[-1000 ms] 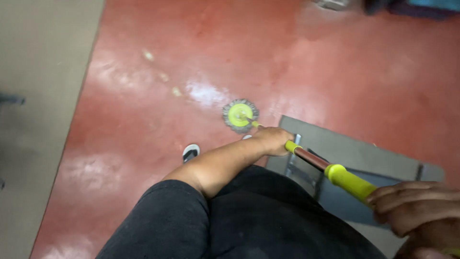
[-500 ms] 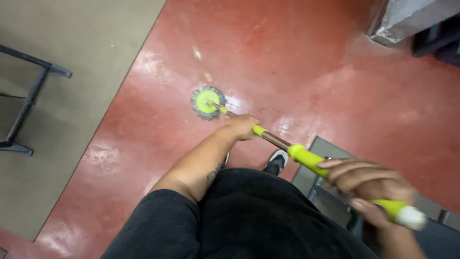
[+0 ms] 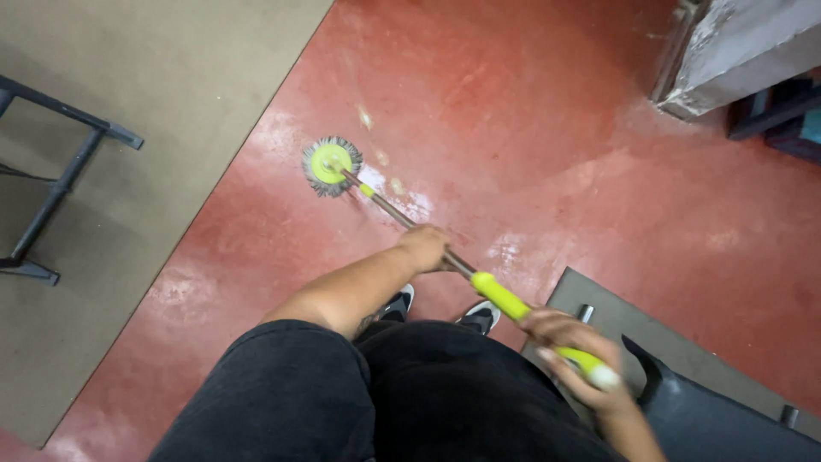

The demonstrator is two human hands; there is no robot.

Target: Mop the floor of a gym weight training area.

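mop head (image 3: 331,165): round, lime-green disc with grey fringe, flat on the red floor (image 3: 547,128), far out ahead and to the left of both hands
mop handle (image 3: 410,227): long axis runs diagonally, from the head at upper left back to the person at lower right; thin metal rod near the head, lime-green grip section (image 3: 505,298) closer to the body
left hand (image 3: 425,248): clenched round the metal rod, forward on the handle, the nearer hand to the mop head (arm stretched out)
right hand (image 3: 571,351): closed round the green grip at the top end of the handle, close to the body, blurred so finger detail can't be made out
hand spacing: apart along the handle, green grip showing between them
shoes (image 3: 445,310): dark with white trim, just below the left hand
floor marks: pale smears just beside the rod, between the mop head and the left hand
grey mat (image 3: 171,103): left of the mop head, edge near it
dark metal frame (image 3: 60,184): far left, on the mat
grey block (image 3: 735,51): well apart, off to the right and ahead of the hands
dark grey panel (image 3: 684,359): just right of the right hand
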